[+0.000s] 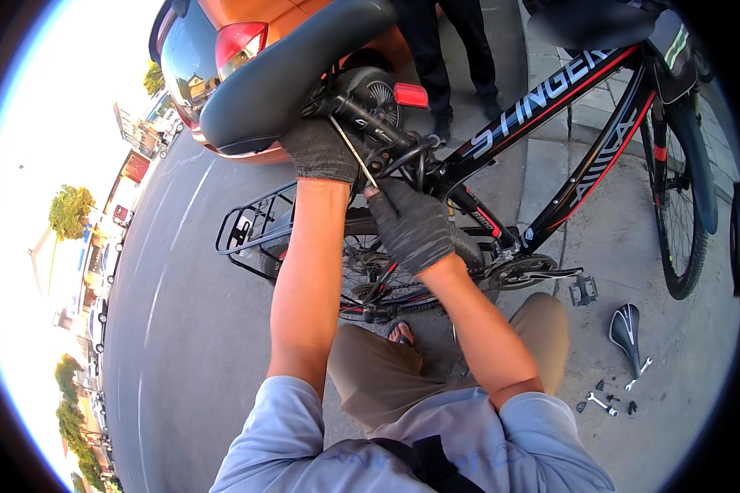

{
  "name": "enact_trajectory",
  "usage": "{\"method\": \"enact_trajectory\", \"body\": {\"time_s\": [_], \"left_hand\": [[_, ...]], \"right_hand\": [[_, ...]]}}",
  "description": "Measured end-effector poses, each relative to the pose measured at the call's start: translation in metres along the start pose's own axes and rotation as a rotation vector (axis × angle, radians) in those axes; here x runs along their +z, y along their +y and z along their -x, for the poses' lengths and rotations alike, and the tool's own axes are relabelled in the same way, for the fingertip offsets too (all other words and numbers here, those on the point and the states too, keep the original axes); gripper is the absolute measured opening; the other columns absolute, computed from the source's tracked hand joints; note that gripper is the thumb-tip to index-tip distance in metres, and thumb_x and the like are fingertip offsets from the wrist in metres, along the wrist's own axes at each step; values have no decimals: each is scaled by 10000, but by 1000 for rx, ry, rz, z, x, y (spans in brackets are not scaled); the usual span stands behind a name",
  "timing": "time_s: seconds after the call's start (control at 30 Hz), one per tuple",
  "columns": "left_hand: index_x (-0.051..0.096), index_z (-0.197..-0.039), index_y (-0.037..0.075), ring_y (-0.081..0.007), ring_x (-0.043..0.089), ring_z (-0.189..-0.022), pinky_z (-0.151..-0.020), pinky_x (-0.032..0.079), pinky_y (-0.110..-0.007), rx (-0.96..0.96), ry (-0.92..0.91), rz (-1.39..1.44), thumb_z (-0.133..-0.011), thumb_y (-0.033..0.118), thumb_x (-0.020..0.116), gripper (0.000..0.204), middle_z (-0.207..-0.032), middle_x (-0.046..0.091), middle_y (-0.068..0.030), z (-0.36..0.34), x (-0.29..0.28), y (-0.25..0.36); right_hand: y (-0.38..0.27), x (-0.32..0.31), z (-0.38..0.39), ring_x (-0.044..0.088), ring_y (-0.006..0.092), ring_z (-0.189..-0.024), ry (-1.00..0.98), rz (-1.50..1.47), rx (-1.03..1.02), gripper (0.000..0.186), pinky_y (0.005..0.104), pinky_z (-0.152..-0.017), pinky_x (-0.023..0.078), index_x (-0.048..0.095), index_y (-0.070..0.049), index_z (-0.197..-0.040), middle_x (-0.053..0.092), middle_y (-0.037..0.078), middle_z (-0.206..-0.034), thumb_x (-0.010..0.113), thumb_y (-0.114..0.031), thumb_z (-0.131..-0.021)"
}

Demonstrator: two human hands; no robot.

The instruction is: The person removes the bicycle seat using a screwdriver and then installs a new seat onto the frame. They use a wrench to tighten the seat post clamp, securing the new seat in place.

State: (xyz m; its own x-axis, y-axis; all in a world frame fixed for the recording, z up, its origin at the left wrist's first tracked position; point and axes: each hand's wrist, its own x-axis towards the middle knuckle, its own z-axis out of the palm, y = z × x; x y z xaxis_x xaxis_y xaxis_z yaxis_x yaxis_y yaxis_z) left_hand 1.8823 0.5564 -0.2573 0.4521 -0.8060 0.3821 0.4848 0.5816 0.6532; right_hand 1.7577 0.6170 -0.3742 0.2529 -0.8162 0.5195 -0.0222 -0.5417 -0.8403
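A wide black bicycle saddle (279,78) sits tilted over the seat post (370,127) of a black and red bicycle (543,115). Just beneath the saddle is my left hand (321,152) in a dark grey glove, closed, its fingertips hidden against the clamp area. My right hand (411,226), gloved with a bare thumb tip, closes on the lower end of a thin metal rod-like tool (352,149). The tool slants up along the seat post toward the saddle's underside; its upper tip is hard to make out. A coiled black cable (419,152) hangs by the post.
A rear rack (251,226) juts left. On the pavement at right lie a slim black saddle (625,337), a spanner (638,374), another spanner (603,403) and small dark parts. An orange car (210,16) and a standing person's legs (448,57) are ahead.
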Motion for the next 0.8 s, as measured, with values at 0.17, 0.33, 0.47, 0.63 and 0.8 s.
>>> {"method": "enact_trajectory", "body": {"time_s": [0.17, 0.33, 0.47, 0.63, 0.8], "left_hand": [[684, -1058, 123, -367, 685, -744, -681, 570, -562, -40, -2, -41, -835, 644, 600, 573, -883, 704, -113, 4, -3, 5], [668, -1111, 116, -390, 682, -745, -690, 560, -583, -57, -13, -46, -826, 665, 604, 622, -907, 702, -130, 9, -6, 8], [653, -1145, 112, -376, 687, -780, -706, 570, -571, 18, -61, -108, -827, 674, 602, 648, -941, 701, -127, 11, -2, 9], [649, -1142, 105, -315, 691, -849, -729, 589, -559, -11, -67, -26, -866, 620, 593, 587, -976, 700, -102, 19, 6, 10], [645, -1141, 102, -277, 684, -816, -719, 600, -518, 46, -113, -57, -891, 551, 604, 516, -980, 702, -77, 22, 13, 14]], "right_hand": [[-5, 26, 11, 678, 398, -740, 80, 375, 14, 280, 506, -637, 504, 647, -60, -971, 668, 193, -811, 520, -305, -1017], [-4, 29, 6, 654, 391, -688, 85, -32, 58, 330, 484, -639, 488, 645, -21, -928, 646, 211, -736, 558, -329, -1006], [3, 21, 3, 614, 333, -626, -155, -364, 148, 368, 433, -633, 481, 650, 4, -884, 612, 195, -677, 611, -350, -981], [12, 24, 8, 602, 203, -660, -52, -516, 191, 269, 370, -651, 492, 656, 12, -922, 612, 124, -702, 657, -255, -952], [5, 27, 24, 622, 138, -701, 88, -904, 320, 189, 289, -636, 500, 641, -36, -1088, 657, 39, -809, 667, -97, -911]]}}
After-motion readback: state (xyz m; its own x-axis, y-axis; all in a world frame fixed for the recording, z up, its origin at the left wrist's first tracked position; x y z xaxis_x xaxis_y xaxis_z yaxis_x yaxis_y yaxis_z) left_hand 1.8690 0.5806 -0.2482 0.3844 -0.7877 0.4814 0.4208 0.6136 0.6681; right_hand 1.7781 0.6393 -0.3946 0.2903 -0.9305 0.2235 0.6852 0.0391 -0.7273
